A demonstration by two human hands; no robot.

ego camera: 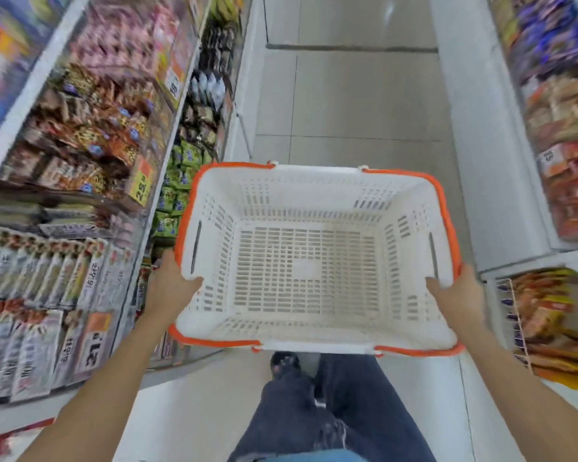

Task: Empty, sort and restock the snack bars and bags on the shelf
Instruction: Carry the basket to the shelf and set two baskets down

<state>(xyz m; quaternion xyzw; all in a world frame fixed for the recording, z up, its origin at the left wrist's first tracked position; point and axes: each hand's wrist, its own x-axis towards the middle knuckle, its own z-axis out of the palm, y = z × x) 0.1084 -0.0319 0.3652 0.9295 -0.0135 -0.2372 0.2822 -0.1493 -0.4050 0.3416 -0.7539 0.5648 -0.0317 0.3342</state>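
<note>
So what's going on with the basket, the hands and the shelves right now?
Basket: empty, held level over the aisle floor, orange handles folded down along the rim.
Left hand: grips the basket's left rim, thumb inside.
Right hand: grips the basket's right rim, thumb inside.
Left shelves: full of snack bags and bars, with price tags on the edges.
Right shelves: stocked with snack packs; blurred.

A shop aisle, narrow, floored in pale grey tiles (347, 95). Lined on both sides with white metal shelving (474, 135) packed with blurred, colourful snack packets (90, 128) and green bags (177, 191). Marked with orange and yellow price tags (141, 185). Carried along it, a white slotted plastic shopping basket with orange handles (314, 195).
</note>
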